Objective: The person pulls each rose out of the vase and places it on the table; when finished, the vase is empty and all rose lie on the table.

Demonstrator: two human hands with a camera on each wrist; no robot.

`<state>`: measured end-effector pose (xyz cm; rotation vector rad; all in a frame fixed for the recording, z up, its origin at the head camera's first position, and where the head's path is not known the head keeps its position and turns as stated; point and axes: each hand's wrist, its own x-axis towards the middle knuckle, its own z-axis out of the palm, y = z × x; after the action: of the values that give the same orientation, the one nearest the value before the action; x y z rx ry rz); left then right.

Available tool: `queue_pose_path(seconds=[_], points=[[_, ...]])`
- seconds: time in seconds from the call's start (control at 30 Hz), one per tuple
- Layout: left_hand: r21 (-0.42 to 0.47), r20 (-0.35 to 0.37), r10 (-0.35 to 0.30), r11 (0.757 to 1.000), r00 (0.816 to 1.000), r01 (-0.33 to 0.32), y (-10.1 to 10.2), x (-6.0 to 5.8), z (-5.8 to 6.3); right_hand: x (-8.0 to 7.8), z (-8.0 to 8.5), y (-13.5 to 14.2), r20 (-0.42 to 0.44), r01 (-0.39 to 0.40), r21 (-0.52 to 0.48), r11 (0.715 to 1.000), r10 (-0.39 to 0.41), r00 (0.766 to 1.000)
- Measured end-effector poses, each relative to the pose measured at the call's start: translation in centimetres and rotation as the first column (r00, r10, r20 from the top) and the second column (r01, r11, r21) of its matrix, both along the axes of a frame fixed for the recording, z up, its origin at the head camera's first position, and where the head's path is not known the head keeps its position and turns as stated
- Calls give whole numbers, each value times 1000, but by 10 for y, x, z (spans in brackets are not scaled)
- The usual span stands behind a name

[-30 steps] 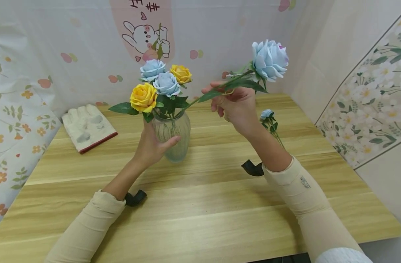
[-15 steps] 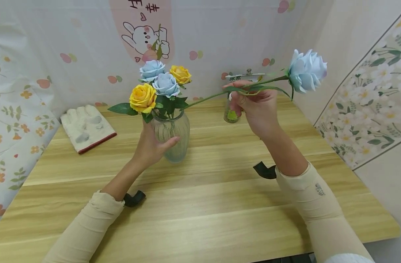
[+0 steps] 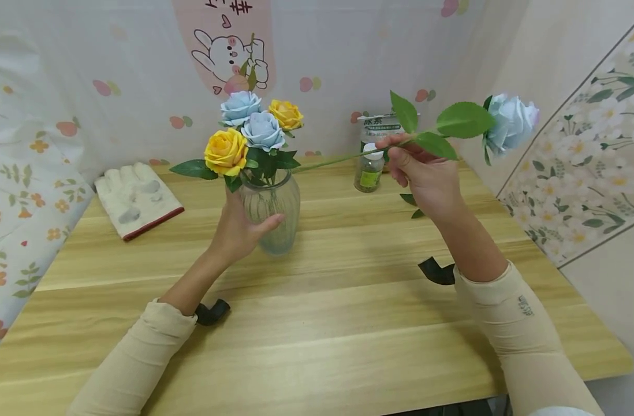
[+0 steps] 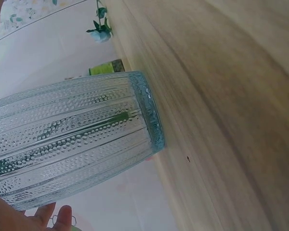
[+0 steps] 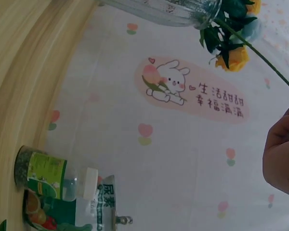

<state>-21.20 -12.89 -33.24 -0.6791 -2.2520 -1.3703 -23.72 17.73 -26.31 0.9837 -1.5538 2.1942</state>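
My left hand (image 3: 236, 231) holds the ribbed clear glass vase (image 3: 283, 219) near its neck, thumb in front and fingers mostly hidden behind. Upright in the vase stand yellow roses (image 3: 226, 152) and light-blue roses (image 3: 263, 132) with dark green leaves. My right hand (image 3: 433, 179) pinches the long stem of another light-blue rose (image 3: 510, 125) among its leaves, off to the right of the vase. This rose lies nearly level, bloom to the right, and its stem's lower end reaches the vase mouth. In the left wrist view, the vase base (image 4: 149, 113) is against the table.
A small jar (image 3: 369, 173) with a white cap and a printed bag (image 3: 379, 124) stand at the back. A white glove (image 3: 137, 199) with a red hem lies at left. Leaves (image 3: 413, 202) of a flower on the table show beside my right wrist. A patterned cloth (image 3: 327, 46) hangs behind.
My right hand has moved right and slightly down with the rose, whose bloom is now lower and farther right. The jar and bag have come into view. My left hand stays on the vase.
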Motion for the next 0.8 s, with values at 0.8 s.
queue_pose_path(seconds=[0.8], points=[[-16, -19, 34, 999, 999, -34, -10, -23, -24, -10, -42, 66, 285, 72, 471, 879, -229, 931]])
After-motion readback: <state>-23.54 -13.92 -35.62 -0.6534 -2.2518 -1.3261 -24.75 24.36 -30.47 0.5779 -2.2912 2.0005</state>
